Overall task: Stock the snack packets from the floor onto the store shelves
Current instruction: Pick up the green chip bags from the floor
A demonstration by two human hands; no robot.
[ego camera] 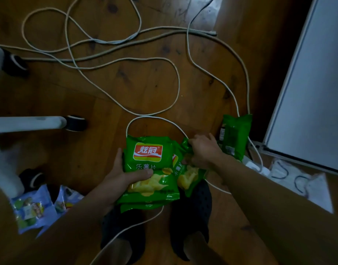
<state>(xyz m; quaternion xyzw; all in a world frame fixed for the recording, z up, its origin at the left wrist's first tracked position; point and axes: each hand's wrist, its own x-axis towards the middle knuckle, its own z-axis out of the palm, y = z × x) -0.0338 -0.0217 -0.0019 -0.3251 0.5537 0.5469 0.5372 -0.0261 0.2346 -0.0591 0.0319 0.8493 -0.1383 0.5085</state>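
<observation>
My left hand (124, 175) grips a stack of green chip packets (149, 153) with a red logo, thumb across the top packet's front. My right hand (202, 152) closes on another green chip packet (189, 175) just right of the stack, pinching its upper edge. A further green packet (234, 136) lies back side up on the wooden floor to the right, untouched. Two pale blue snack packets (33, 209) lie on the floor at lower left.
White cables (126, 60) loop all over the wooden floor (145, 83) and run under the packets. A white chair base with black castors (75, 123) stands at left. A white panel (313, 83) leans at right, with a power strip and plastic bags below it. My dark shoes (191, 207) are beneath the packets.
</observation>
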